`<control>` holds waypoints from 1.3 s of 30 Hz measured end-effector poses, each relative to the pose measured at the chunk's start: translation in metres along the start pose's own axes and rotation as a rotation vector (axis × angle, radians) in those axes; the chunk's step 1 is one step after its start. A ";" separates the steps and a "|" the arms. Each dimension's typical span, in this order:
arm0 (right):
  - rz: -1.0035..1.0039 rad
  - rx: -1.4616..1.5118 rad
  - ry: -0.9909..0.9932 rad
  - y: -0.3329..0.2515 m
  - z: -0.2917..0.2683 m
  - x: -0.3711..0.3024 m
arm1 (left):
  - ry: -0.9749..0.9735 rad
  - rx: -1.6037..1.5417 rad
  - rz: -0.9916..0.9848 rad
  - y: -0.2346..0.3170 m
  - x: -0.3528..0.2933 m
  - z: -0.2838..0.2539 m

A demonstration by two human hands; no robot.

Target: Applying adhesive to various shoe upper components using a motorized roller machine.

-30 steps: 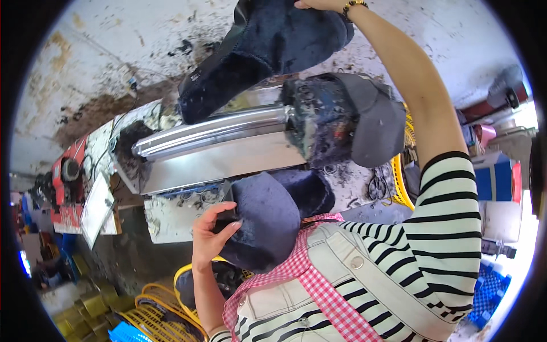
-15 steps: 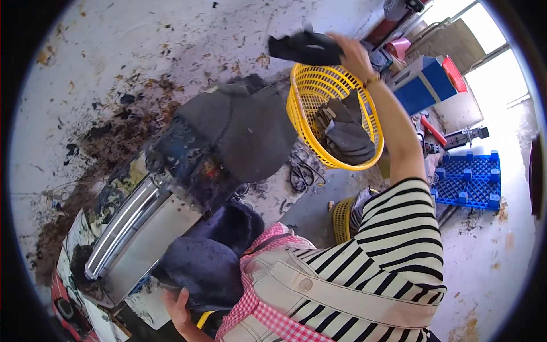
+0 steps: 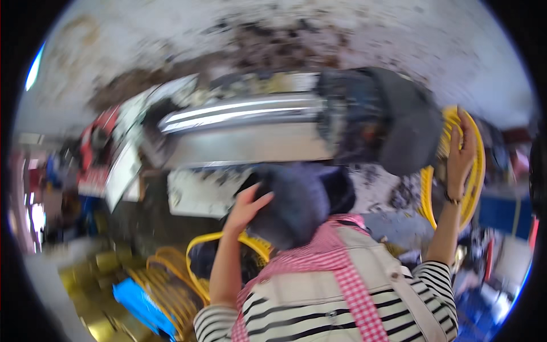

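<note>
My left hand (image 3: pixel 245 209) grips the near edge of a rounded, dark blue-grey plush piece (image 3: pixel 293 208), its thumb lying over the surface and the other fingers partly hidden. Another dark plush piece (image 3: pixel 337 188) lies right behind it, close against my apron. Over at the right, my right hand (image 3: pixel 462 153) is at the yellow plastic basket (image 3: pixel 478 171), fingers stretched upward with nothing visible in them. The basket's contents are mostly hidden by my hand and blur. Dark grey rounded flat pieces (image 3: pixel 410 125) hang over the right end of the machine beside the basket.
Ahead of me runs a machine with a shiny metal roller (image 3: pixel 239 114) and a flat metal plate (image 3: pixel 250 145). A yellow-rimmed basket (image 3: pixel 196 245) stands low by my left forearm, near stacked yellow baskets (image 3: pixel 171 279) and a blue sheet (image 3: pixel 142 305). A stained pale wall (image 3: pixel 399 40) rises behind.
The view has swung left. My right hand no longer holds the dark flat piece and has come down to the yellow basket. My left hand has shifted from beneath the plush piece to its side.
</note>
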State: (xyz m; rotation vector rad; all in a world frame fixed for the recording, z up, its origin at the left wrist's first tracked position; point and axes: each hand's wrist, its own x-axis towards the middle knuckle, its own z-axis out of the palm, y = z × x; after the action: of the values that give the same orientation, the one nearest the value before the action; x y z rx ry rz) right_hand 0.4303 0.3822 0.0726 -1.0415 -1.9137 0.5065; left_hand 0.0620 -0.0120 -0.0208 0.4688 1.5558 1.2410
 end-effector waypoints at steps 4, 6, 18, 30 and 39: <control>-0.780 0.233 -0.630 -0.265 0.190 -0.028 | 0.297 0.580 0.182 -0.058 0.007 0.005; -0.808 0.017 -0.595 -0.274 0.297 -0.055 | 0.364 0.542 0.282 -0.049 0.010 0.019; -0.531 -0.322 -0.972 -0.333 0.437 -0.064 | 0.548 0.551 0.548 -0.034 -0.009 0.025; -0.507 -0.250 -1.012 -0.371 0.472 -0.074 | 0.421 0.498 0.759 -0.023 -0.014 0.018; -0.499 -0.147 -1.086 -0.390 0.512 -0.077 | 0.396 0.616 0.853 -0.014 -0.041 0.029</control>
State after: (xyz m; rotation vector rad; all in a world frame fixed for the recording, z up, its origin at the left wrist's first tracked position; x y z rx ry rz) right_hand -0.1627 0.1251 0.0259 -0.2880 -3.0746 0.7164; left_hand 0.1073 -0.0364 -0.0111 1.4688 2.1877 1.5084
